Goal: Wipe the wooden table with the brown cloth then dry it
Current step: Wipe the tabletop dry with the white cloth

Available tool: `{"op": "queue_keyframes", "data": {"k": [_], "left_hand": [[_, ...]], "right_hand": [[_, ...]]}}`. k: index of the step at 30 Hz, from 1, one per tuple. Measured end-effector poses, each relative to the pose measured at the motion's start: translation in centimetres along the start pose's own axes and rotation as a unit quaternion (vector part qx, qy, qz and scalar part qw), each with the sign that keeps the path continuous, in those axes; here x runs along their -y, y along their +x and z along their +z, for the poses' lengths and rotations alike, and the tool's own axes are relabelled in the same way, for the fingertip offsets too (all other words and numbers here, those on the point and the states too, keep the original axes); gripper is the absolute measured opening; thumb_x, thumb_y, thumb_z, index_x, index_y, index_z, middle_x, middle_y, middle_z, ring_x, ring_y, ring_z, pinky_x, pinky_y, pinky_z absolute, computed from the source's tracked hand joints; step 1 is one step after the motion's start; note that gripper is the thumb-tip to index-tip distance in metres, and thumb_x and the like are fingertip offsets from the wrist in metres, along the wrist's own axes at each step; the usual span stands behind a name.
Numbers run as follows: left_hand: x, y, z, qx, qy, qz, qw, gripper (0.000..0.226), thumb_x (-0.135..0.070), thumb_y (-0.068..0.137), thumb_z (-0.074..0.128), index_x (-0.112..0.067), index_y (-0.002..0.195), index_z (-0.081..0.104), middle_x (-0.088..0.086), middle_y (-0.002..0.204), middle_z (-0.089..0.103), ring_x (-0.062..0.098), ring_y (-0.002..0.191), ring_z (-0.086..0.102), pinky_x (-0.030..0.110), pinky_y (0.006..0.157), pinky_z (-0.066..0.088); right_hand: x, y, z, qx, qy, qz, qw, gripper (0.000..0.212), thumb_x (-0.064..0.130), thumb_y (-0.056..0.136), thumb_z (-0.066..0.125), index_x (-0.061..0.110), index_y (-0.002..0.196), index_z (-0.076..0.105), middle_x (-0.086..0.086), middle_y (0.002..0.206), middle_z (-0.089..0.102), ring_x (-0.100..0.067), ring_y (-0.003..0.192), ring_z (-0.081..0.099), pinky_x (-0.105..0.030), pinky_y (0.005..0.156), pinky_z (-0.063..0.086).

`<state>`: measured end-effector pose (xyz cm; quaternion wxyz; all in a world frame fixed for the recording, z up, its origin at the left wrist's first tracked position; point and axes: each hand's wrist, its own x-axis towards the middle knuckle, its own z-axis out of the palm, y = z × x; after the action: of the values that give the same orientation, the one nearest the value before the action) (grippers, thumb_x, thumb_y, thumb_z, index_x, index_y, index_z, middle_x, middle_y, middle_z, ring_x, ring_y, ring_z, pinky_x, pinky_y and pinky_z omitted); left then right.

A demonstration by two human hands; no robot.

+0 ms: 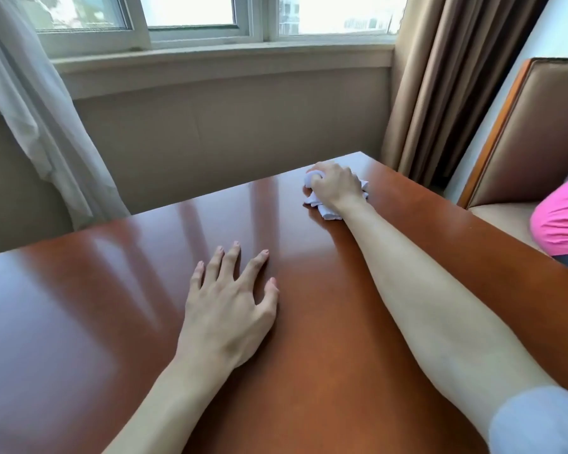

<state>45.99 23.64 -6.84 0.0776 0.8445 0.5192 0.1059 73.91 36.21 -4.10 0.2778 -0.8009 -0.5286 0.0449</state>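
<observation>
Left hand (227, 309) flat, fingers spread, on desk (79, 306); right hand (336, 186) grips white wad (325, 213) at far-right corner, unwiped surface lying leftward.

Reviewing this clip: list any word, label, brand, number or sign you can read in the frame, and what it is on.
None can be read. The table, the white wad gripped by the right hand, the flat left hand, the curtains, the chair and the pink item show no print.
</observation>
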Motion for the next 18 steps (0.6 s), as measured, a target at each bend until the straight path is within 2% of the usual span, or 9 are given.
{"op": "queue_keyframes", "data": {"k": [3,7,10,12,14,16,18], "left_hand": [[-0.1,0.2,-0.3,0.005,0.003,0.001,1.000,0.064,-0.061,0.094,0.015,-0.046,0.156,0.020,-0.002,0.167,0.014,0.018,0.155,0.003,0.043,0.126,0.002],[-0.2,0.0,-0.2,0.026,0.012,0.010,1.000,0.059,-0.055,0.100,0.023,-0.040,0.157,0.022,0.006,0.166,0.017,0.025,0.155,0.007,0.049,0.125,0.005],[-1.0,0.5,-1.4,0.028,0.070,0.021,0.997,0.056,-0.050,0.100,0.026,-0.031,0.151,0.038,0.014,0.156,0.034,0.032,0.147,0.026,0.053,0.122,0.013],[-2.4,0.5,-2.4,0.016,0.104,0.053,0.993,0.051,-0.044,0.100,0.032,-0.023,0.143,0.049,0.017,0.150,0.041,0.035,0.140,0.036,0.051,0.120,0.020],[-4.1,0.4,-2.6,0.012,0.080,0.093,0.992,0.052,-0.046,0.100,0.035,-0.026,0.145,0.048,0.017,0.152,0.039,0.035,0.140,0.035,0.049,0.118,0.024],[-5.6,0.5,-1.9,0.024,0.061,0.128,0.990,0.055,-0.051,0.099,0.033,-0.033,0.150,0.042,0.017,0.159,0.031,0.034,0.147,0.027,0.049,0.121,0.018],[-5.8,0.9,-0.8,0.032,0.065,0.146,0.987,0.058,-0.058,0.097,0.028,-0.040,0.152,0.035,0.016,0.164,0.022,0.031,0.152,0.016,0.050,0.124,0.011]], "right_hand": [[-0.3,-4.9,-1.1,0.016,0.018,-0.024,0.999,0.019,0.024,0.088,0.049,0.032,0.083,0.065,0.001,0.106,0.064,-0.025,0.094,0.056,-0.034,0.081,0.040],[-1.0,-15.5,-4.1,0.038,0.019,-0.051,0.998,0.037,0.036,0.081,0.040,0.034,0.100,0.071,0.008,0.113,0.066,-0.025,0.103,0.063,-0.038,0.089,0.046],[-2.0,-24.0,-6.2,0.051,0.032,-0.062,0.996,0.041,0.038,0.079,0.039,0.039,0.107,0.069,0.013,0.128,0.065,-0.019,0.115,0.063,-0.041,0.096,0.048],[-2.5,-28.9,-7.8,0.049,0.049,-0.061,0.996,0.045,0.041,0.079,0.035,0.039,0.107,0.070,0.017,0.135,0.061,-0.009,0.123,0.059,-0.035,0.102,0.045],[-2.9,-32.6,-8.8,0.038,0.065,-0.058,0.995,0.056,0.042,0.075,0.029,0.037,0.111,0.073,0.019,0.138,0.059,0.001,0.128,0.052,-0.024,0.105,0.040],[-3.3,-33.7,-9.3,0.017,0.073,-0.051,0.996,0.058,0.041,0.074,0.028,0.035,0.109,0.075,0.020,0.136,0.060,0.003,0.127,0.051,-0.016,0.102,0.037],[-3.1,-31.9,-8.6,0.000,0.066,-0.040,0.997,0.049,0.038,0.075,0.030,0.035,0.097,0.073,0.020,0.129,0.063,-0.002,0.121,0.056,-0.023,0.099,0.043]]}}
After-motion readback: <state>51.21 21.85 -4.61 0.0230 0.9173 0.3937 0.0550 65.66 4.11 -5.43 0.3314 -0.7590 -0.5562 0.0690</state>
